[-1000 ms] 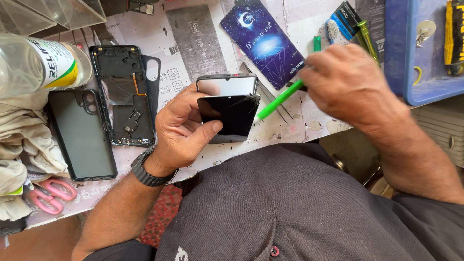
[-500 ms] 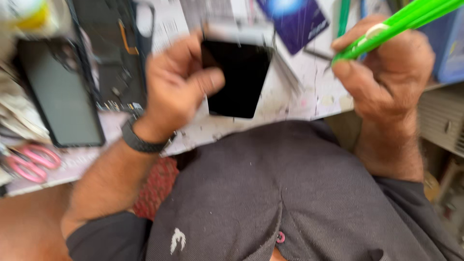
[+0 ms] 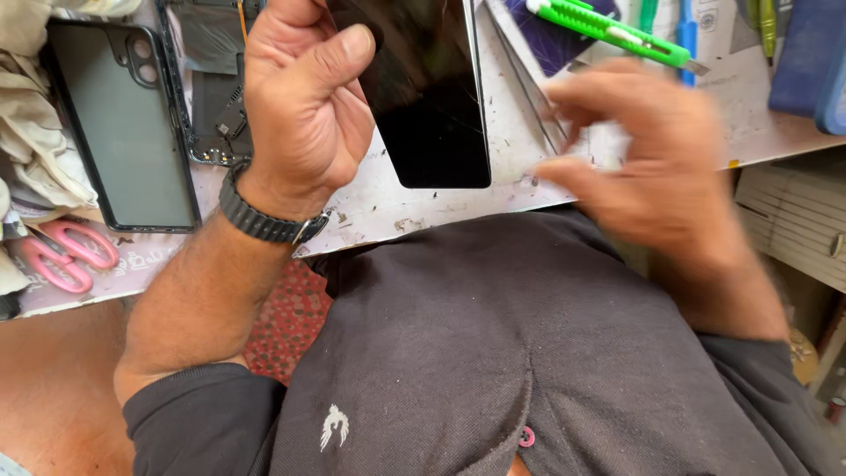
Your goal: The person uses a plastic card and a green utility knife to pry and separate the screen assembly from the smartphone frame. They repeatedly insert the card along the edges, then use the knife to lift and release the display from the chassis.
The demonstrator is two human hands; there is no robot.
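Note:
My left hand [image 3: 304, 106] grips a black phone screen [image 3: 432, 97] by its left edge, holding it tilted above the white work mat [image 3: 388, 207]. The glass shows fine scratches. My right hand [image 3: 656, 167] is blurred, empty, fingers spread, just right of the screen's lower corner. A green utility knife [image 3: 617, 31] lies on the mat beyond my right hand. A dark strap watch sits on my left wrist.
A dark green phone back cover [image 3: 119, 132] and an opened phone frame [image 3: 211, 88] lie at the left. Pink scissors [image 3: 62, 251] rest at the mat's near left edge beside a white cloth [image 3: 35, 141]. A blue tray [image 3: 806, 62] stands at the right.
My right hand has let go of the green knife, which now lies on the mat. The view has moved closer; my left hand still holds the screen.

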